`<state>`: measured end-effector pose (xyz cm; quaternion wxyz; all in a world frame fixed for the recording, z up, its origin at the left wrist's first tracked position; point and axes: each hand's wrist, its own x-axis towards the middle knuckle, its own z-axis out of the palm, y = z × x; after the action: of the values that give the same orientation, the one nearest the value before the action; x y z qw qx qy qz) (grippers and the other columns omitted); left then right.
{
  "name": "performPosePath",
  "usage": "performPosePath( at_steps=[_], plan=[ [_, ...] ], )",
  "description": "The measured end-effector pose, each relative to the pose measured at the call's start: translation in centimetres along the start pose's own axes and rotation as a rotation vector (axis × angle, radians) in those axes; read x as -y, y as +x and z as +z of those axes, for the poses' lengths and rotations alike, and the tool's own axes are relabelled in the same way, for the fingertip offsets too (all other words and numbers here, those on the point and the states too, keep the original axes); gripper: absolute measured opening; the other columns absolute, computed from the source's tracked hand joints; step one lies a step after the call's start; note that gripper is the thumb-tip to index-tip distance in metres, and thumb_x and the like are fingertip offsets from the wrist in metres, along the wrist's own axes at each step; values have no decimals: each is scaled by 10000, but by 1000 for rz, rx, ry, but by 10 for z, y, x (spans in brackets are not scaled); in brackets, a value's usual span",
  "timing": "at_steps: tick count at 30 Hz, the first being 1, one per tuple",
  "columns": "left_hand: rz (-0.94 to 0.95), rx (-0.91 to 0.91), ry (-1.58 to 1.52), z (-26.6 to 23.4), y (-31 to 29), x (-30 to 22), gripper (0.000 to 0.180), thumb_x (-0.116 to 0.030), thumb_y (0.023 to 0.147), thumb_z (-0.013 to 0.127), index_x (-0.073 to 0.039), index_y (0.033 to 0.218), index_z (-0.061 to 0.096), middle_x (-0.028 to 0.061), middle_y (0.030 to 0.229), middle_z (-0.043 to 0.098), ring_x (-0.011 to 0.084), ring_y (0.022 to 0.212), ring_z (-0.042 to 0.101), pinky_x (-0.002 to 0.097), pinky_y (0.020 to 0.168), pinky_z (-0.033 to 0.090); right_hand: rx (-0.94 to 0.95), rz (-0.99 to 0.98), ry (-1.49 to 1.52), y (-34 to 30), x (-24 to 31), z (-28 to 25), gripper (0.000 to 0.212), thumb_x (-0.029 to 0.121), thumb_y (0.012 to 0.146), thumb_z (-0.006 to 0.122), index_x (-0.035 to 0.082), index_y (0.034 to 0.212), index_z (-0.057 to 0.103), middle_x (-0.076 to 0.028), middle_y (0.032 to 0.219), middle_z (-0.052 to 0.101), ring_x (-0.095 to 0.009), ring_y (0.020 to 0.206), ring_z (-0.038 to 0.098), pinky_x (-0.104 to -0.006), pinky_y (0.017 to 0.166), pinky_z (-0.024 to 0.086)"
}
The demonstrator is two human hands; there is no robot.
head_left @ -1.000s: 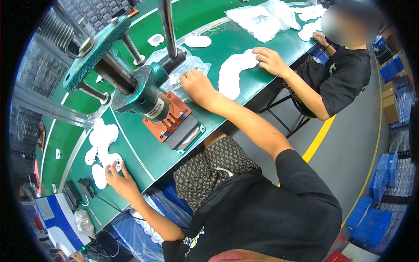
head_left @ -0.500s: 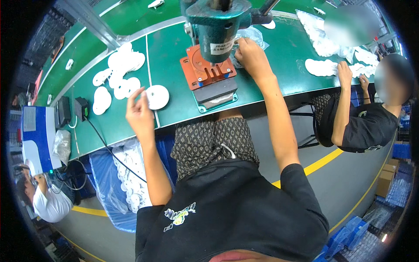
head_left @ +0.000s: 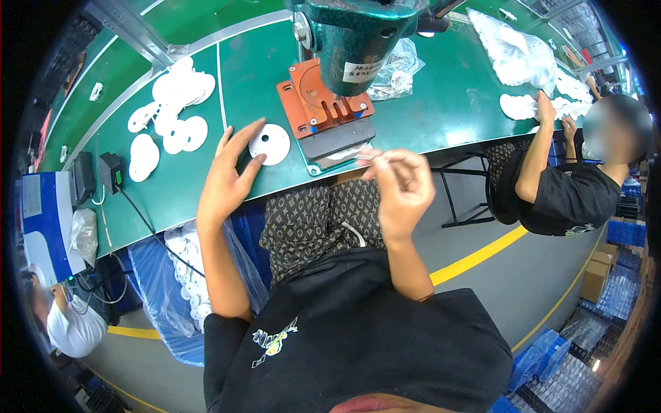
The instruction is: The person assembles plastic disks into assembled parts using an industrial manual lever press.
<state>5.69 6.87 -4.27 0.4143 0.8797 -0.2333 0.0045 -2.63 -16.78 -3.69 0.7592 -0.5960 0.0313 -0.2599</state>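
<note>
A flat white disc (head_left: 278,146) with a central hole and smaller holes lies on the green table, left of the press. My left hand (head_left: 228,172) is open at its left edge, with thumb and forefinger apart and their tips at the disc. In front of the press base, my right hand (head_left: 405,187) is closed, thumb against forefinger, on a small thin piece (head_left: 365,155) too blurred to name. The green hand press (head_left: 365,51) stands over an orange slotted fixture (head_left: 313,96), which sits on a dark block (head_left: 337,140).
Several white discs (head_left: 180,89) are piled on the left. A clear bag of small parts (head_left: 396,76) lies behind the press. A blue-lined bin of discs (head_left: 155,275) stands below the table edge, crossed by a black cable (head_left: 148,206). A co-worker (head_left: 571,186) sits at right.
My right hand has come from beside the bag behind the press to its front, now pinching a small piece. My left hand has reached the disc, which now lies closer to the press.
</note>
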Motion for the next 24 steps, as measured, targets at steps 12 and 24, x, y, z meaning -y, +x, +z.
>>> performPosePath(
  at_steps=[12, 24],
  plan=[
    [-248, -488, 239, 29, -31, -17, 234, -160, 818, 744, -53, 1013, 671, 147, 1114, 574, 332, 1136, 502, 419, 996, 378, 319, 25, -225, -15, -29, 62, 109, -26, 923, 608, -31, 973, 511, -202, 1060, 703, -186, 1012, 678, -282, 864, 537],
    [72, 6, -40, 0, -8, 3, 472, -99, 807, 687, -23, 1261, 582, 121, 1323, 576, 295, 1254, 516, 462, 1143, 290, 241, -67, -201, -18, -62, 85, 136, -19, 923, 603, -48, 1051, 569, -195, 1090, 690, -229, 1069, 670, -315, 868, 540]
  ],
)
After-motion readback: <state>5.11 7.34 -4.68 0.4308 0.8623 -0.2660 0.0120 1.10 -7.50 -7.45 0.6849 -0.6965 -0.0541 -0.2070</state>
